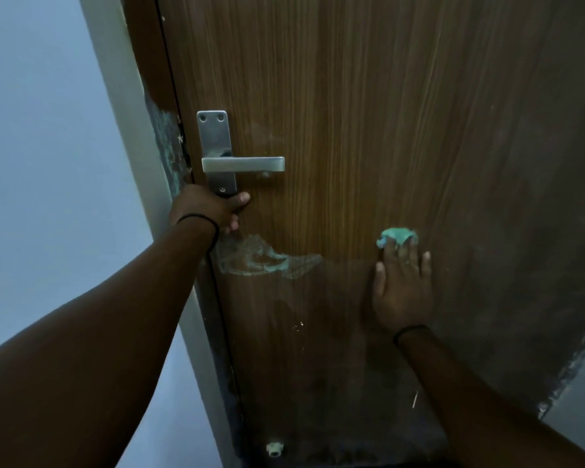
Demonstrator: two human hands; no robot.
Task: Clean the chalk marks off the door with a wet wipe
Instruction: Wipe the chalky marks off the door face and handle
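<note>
A brown wooden door (368, 113) fills the view. Smeared pale green chalk marks (267, 258) run across it below the handle. My right hand (402, 288) lies flat on the door to the right of the smear, pressing a crumpled green-stained wet wipe (397, 235) under its fingertips. My left hand (206, 207) grips the door's edge just under the metal handle plate, fingers curled round onto the door face.
A silver lever handle (244, 163) on a metal plate sits above my left hand. The grey door frame (142, 157) and a pale blue wall (48, 146) stand at left. More greenish smears mark the frame edge (168, 136). A small white doorstop (275, 449) sits low on the door.
</note>
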